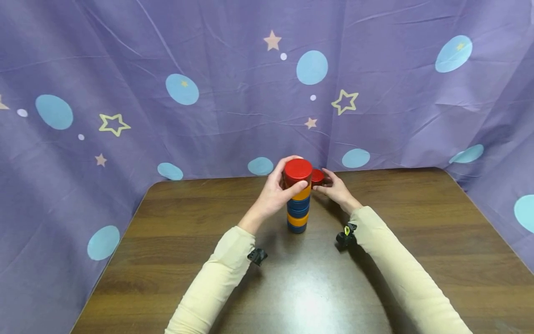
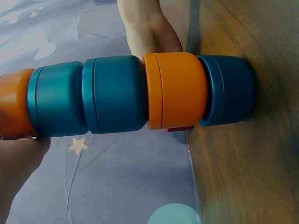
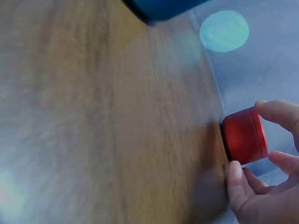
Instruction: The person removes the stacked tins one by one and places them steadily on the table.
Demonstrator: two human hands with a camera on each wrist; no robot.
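A tower of round lidded tins stands upright on the table. At its top is a red tin (image 1: pixel 298 170), above an orange tin (image 1: pixel 302 192), two blue tins (image 2: pixel 114 94), another orange tin (image 2: pixel 178 90) and a blue tin (image 2: pixel 229 88) at the base. My left hand (image 1: pixel 276 188) grips the tower near its top, thumb in front and fingers behind, partly hidden. Beyond the tower, a separate red tin (image 3: pixel 244 136) stands on the table near the far edge. My right hand (image 1: pixel 339 191) holds that tin, its thumb and fingers on opposite sides.
The brown wooden table (image 1: pixel 187 250) ends at a purple curtain (image 1: pixel 233 116) with stars and blue spots. Small black cameras (image 1: pixel 257 256) are worn on both wrists. The tower stands just in front and to the left of the separate red tin.
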